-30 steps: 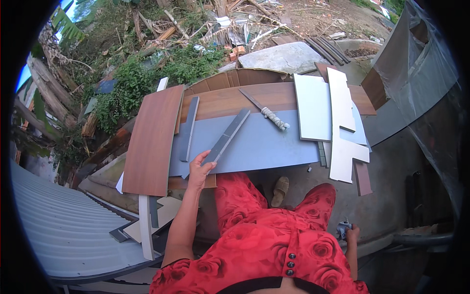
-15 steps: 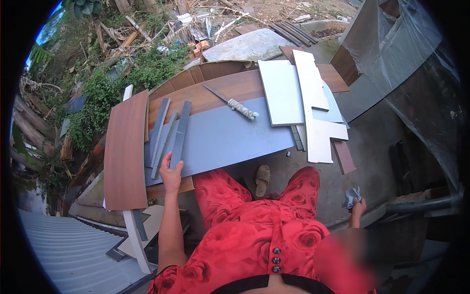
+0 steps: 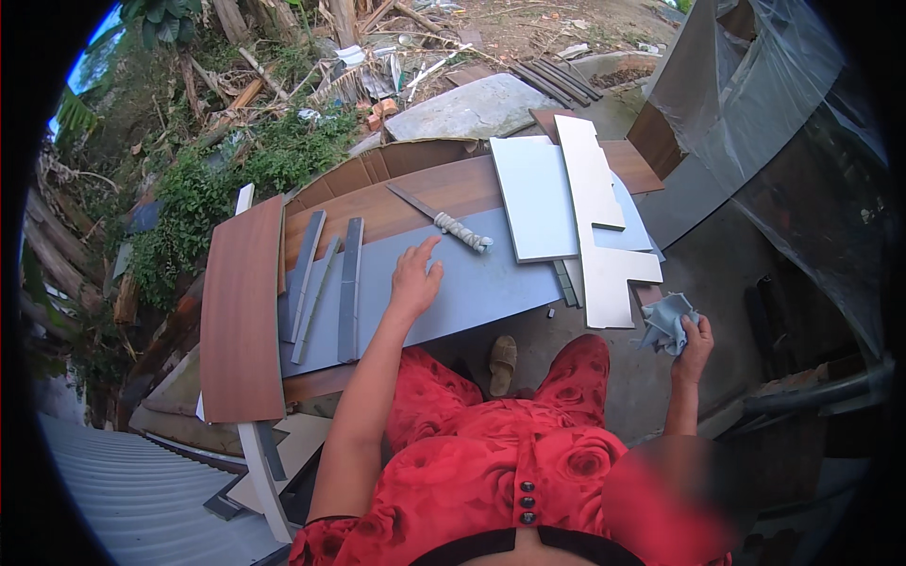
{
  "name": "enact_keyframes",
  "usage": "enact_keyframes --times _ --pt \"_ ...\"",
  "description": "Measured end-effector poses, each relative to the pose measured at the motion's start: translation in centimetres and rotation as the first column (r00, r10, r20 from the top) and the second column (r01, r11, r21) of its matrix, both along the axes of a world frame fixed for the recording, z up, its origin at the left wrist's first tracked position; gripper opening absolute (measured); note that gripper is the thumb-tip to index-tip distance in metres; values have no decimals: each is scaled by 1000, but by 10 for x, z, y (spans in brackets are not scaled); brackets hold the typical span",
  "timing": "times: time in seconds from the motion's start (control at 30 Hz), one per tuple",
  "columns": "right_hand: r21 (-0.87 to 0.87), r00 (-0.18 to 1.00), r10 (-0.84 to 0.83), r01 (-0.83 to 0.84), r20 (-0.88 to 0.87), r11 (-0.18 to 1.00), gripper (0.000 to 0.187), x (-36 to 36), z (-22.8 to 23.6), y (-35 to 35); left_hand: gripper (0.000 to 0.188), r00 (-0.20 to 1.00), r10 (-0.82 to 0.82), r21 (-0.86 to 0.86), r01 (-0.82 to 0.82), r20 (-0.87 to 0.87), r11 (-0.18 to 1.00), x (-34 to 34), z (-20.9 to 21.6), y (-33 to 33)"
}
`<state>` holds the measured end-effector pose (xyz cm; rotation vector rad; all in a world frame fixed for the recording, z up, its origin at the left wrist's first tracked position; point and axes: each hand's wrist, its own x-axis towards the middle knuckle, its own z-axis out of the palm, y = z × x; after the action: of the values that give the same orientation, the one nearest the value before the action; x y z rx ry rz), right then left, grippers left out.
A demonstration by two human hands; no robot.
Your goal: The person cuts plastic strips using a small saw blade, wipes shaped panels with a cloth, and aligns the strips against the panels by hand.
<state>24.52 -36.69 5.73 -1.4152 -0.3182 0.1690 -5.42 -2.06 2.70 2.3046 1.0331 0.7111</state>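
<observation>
My left hand (image 3: 415, 276) hovers over the grey-blue board (image 3: 491, 269), fingers apart, with nothing in it. Just beyond its fingertips lies a knife (image 3: 453, 226) with a long dark blade and a handle wrapped in pale cord or cloth. To the left of that hand are several narrow grey strips (image 3: 350, 288) lying side by side on the board. Off to the right, my right hand (image 3: 696, 341) grips a crumpled light-blue cloth (image 3: 669, 323), held near the notched white board (image 3: 604, 255).
A reddish-brown panel (image 3: 241, 311) lies at the left end of the work surface. White boards (image 3: 533, 198) are stacked at the right end, some overhanging. A sandal (image 3: 503, 365) rests on the floor between my legs. Clear plastic sheeting (image 3: 755, 123) hangs at the right.
My left hand has let go of the grey strip and moved right and away, toward the knife. My right hand has lifted the cloth up toward the boards.
</observation>
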Motion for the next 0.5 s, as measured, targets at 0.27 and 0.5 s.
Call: enact_keyframes --times 0.27,0.5 --pt "39 990 113 -110 -84 993 6 -32 22 -4 36 976 -43 -219 -4 -212 976 84 -36 50" --pt "59 936 351 -348 -32 935 17 -39 40 49 24 959 274 -180 -257 74 949 41 -38 47"
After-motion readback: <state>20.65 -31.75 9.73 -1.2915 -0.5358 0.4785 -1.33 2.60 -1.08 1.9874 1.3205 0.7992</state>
